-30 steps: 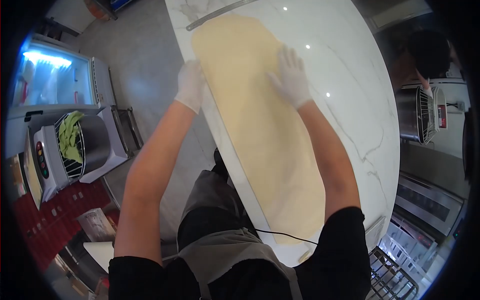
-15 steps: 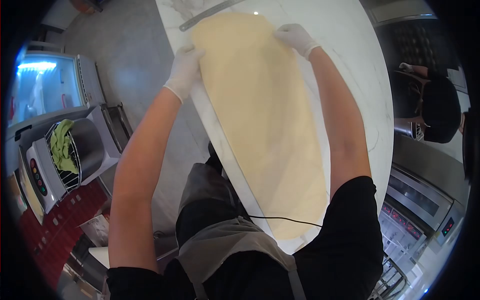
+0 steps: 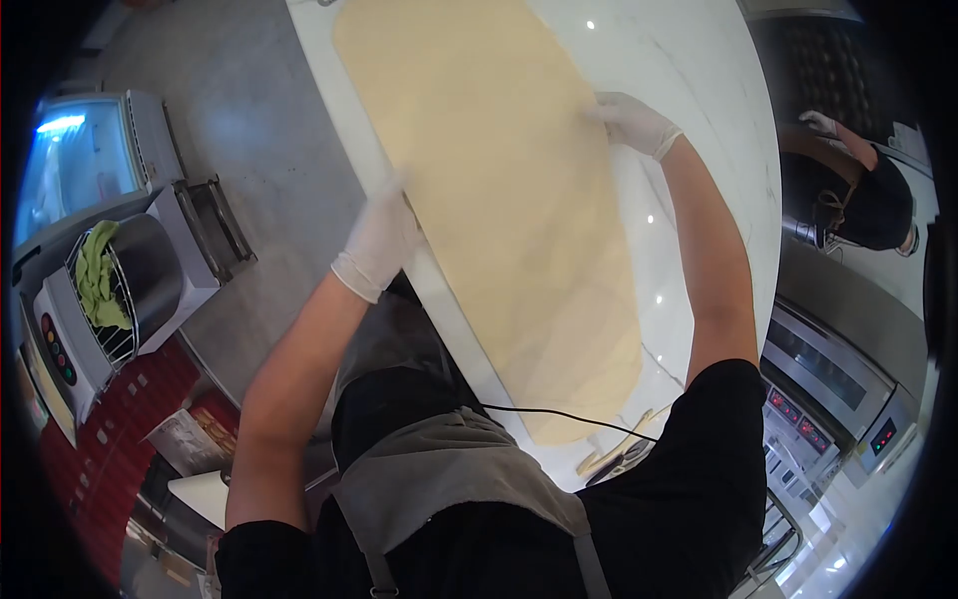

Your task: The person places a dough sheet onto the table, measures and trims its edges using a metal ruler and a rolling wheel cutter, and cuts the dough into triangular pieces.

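A long, flat pale-yellow dough sheet (image 3: 499, 190) lies along the white marble-look worktop (image 3: 699, 250), its far end running out of the view. My left hand (image 3: 384, 240), in a whitish glove, is at the sheet's left edge; its fingers are blurred, so their grip is unclear. At the right edge, further from my body, my gloved right hand (image 3: 639, 125) has its thumb and fingers closed on the dough. Close to my apron, some narrow yellowish and dark items (image 3: 621, 454) lie by the near end, partly covered by my sleeve.
A dark cable (image 3: 559, 409) crosses the near end of the dough. On the left stands a steel machine (image 3: 150, 270) with a green cloth (image 3: 98, 275) on its wire guard. Another person (image 3: 858, 190) is beyond the worktop at right, above an oven (image 3: 823, 369).
Both hands have come nearer to my body along the dough's edges. The view has shifted, so the dough's far end and most of the metal ruler have left the picture.
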Available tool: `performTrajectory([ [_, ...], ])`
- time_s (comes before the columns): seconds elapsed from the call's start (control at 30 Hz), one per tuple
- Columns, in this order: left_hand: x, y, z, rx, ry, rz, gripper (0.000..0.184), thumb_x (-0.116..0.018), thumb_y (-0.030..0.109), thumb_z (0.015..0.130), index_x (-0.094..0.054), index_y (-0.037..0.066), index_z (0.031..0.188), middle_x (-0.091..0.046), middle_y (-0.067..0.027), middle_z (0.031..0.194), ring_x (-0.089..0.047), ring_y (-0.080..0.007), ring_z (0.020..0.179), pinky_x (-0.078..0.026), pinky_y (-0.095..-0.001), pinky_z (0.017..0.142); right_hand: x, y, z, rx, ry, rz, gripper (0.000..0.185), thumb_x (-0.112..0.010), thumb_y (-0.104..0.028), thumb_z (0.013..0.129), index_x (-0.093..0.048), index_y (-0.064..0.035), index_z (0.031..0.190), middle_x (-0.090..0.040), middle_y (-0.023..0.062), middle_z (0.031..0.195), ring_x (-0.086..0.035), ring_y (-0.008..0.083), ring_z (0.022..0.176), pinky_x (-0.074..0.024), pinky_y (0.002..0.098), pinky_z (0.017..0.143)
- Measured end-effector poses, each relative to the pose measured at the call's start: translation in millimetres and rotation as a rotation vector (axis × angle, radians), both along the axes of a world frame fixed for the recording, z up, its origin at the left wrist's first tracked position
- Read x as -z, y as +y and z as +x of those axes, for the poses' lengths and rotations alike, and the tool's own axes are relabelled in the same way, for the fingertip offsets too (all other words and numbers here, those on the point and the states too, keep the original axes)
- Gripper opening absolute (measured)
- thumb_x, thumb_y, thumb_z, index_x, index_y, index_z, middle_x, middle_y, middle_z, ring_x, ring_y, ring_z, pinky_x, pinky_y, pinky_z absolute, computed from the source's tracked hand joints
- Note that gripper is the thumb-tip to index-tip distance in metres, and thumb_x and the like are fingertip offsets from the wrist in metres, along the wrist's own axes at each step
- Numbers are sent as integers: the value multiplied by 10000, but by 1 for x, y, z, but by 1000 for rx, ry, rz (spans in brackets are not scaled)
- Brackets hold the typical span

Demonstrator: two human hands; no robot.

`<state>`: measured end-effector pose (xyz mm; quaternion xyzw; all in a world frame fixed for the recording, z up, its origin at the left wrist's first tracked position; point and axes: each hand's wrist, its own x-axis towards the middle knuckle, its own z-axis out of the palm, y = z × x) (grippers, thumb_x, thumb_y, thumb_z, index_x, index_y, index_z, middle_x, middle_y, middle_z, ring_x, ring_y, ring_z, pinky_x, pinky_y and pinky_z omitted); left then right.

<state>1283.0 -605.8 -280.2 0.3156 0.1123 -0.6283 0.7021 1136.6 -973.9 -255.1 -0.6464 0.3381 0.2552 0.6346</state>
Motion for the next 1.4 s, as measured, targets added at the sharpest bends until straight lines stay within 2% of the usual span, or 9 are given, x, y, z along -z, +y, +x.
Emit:
performTrajectory([
  [0.13, -3, 14, -46, -25, -78, -59, 610, -392, 433, 1078, -317, 39, 1538, -429, -109, 1549, -455, -279, 1406, -410, -451, 1132, 16, 12, -46, 223, -260, 241, 635, -616, -384, 972, -486, 7, 1455, -587, 90, 1396, -563, 197, 1283, -443, 369, 1087],
  [0.27, -4, 25, -74, -4, -116, -39, 657, -393, 473, 1068, -282, 54, 1562, -417, -118, 1561, -435, -274, 1423, -379, -449, 1153, 11, 25, -78, -24, -186, 68, 658, -640, -398, 958, -483, -3, 1460, -591, 89, 1388, -569, 195, 1272, -441, 367, 1088],
  [0.47, -4, 63, -140, 75, -226, 31, 722, -388, 533, 1054, -256, 55, 1578, -386, -129, 1582, -407, -286, 1440, -335, -451, 1181, 17, 43, -140, 50, -268, 119, 675, -661, -386, 946, -470, -3, 1468, -583, 86, 1398, -564, 196, 1274, -445, 369, 1084],
  [0.7, 13, 58, -154, -126, 94, -226, 864, -317, 679, 1007, -206, 67, 1607, -258, -152, 1653, -250, -348, 1517, -190, -485, 1240, 31, 69, -162, 261, -563, 282, 645, -649, -335, 964, -441, -10, 1481, -570, 78, 1413, -558, 194, 1287, -464, 375, 1076],
  [0.8, 16, 54, -144, -91, 119, -229, 841, -365, 666, 1005, -238, 84, 1599, -288, -145, 1638, -280, -355, 1499, -242, -507, 1215, 17, 68, -157, 54, -382, 223, 641, -634, -306, 981, -400, -24, 1507, -542, 87, 1445, -541, 196, 1314, -465, 377, 1084],
  [0.97, 16, 46, -132, -44, 78, -168, 945, -353, 749, 957, -223, 75, 1606, -232, -166, 1660, -240, -361, 1517, -202, -511, 1230, 30, 57, -154, 184, -415, 422, 642, -637, -270, 975, -398, -9, 1511, -524, 95, 1469, -534, 209, 1318, -438, 380, 1098],
  [1.13, 28, 37, -127, -75, 114, -143, 975, -368, 775, 936, -222, 85, 1610, -238, -163, 1659, -245, -376, 1510, -216, -531, 1220, 26, 54, -151, 96, -372, 408, 749, -670, -344, 946, -342, -39, 1547, -488, 104, 1508, -494, 227, 1373, -433, 394, 1118],
  [1.23, 43, 42, -124, -66, 216, -336, 973, -371, 772, 937, -227, 82, 1608, -254, -164, 1652, -256, -390, 1501, -214, -541, 1218, 28, 48, -148, 49, -323, 424, 791, -690, -382, 923, -347, -35, 1545, -485, 105, 1513, -481, 232, 1386, -422, 402, 1127],
  [1.4, 32, 31, -129, -125, 116, -198, 952, -373, 763, 943, -243, 89, 1603, -274, -168, 1643, -284, -399, 1487, -246, -545, 1206, 39, 43, -152, 98, -262, 453, 889, -717, -470, 868, -344, -48, 1556, -466, 111, 1533, -462, 250, 1402, -415, 415, 1125],
])
